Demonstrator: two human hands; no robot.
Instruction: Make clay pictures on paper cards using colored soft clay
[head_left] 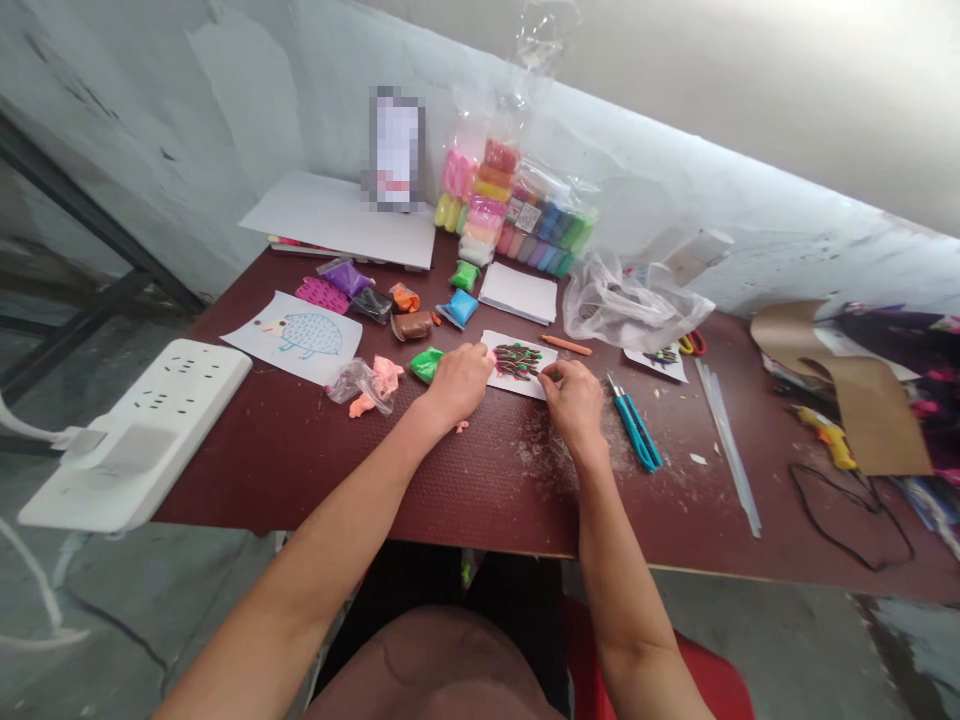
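presumably light and thin, the white card (525,389), topped with brown clay strips (517,362), is set on the dark red tabletop (480,500) between both hands, and is judged best held by its bare edges, the clay being likely soft and easily dented. at its left edge the left hand (463,382) is placed back upward, fingers bunched, any grip hidden; at its right edge the right hand's (574,398) thumb and fingertips are drawn narrow, pinch or mere touch untellable. both forearms are stretched forward, green clay (426,365) beside the left.
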